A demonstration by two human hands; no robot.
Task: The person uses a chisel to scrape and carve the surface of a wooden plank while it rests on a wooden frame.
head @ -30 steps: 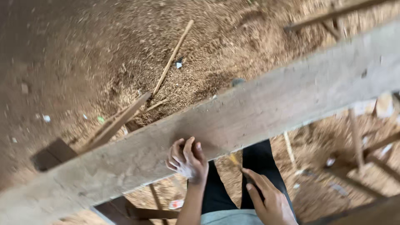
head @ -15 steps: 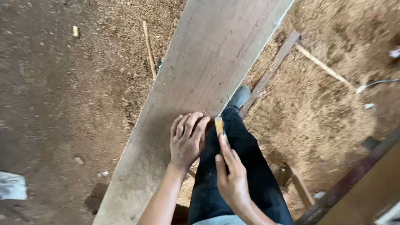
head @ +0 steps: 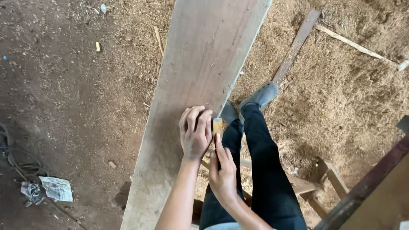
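Nearest to us, our right hand reaches up along the plank's edge, index finger stretched out toward a small yellow block; whether that grip has closed on it we cannot tell. Just beyond, our left hand lies palm-down on the long wooden plank, fingers curled and holding nothing, seemingly pressing to steady the board. The block sits against the plank's right edge, touching our left fingers. Below, our dark-trousered legs and grey shoes stand close beside the plank. Farther out, sawdust covers the floor, with loose sticks and crumpled paper.
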